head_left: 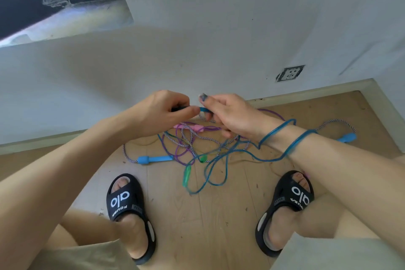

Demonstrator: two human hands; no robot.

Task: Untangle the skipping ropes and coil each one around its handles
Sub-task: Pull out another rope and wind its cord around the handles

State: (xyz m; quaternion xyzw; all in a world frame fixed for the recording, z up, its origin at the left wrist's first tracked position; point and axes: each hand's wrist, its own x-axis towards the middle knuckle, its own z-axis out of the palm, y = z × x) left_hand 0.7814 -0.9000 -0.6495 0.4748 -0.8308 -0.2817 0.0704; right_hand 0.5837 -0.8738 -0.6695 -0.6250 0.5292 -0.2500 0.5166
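Here, a thin glossy blue rope (282,132) loops over the right wrist; both the left hand (162,112) and right hand (230,114) pinch its end above the tangled braided and purple cords (186,144) on the wooden floor (197,226).

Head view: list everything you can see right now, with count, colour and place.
Blue rope: one, translucent blue, looped over the right wrist, trailing to the floor
Striped rope: one, purple-and-white, in the tangle
Purple rope: one, purple, in the tangle
Blue handles: two, light blue, one left of the tangle, one far right
Pink handles: pink, count unclear, below the hands
Green handle: one clear, green, front of the tangle
Floor: wood, tan
Socket: one, grey, on the wall
Sandals: two, black, on the feet
Left hand: pinching a dark piece on the blue rope's end
Right hand: gripping the same rope
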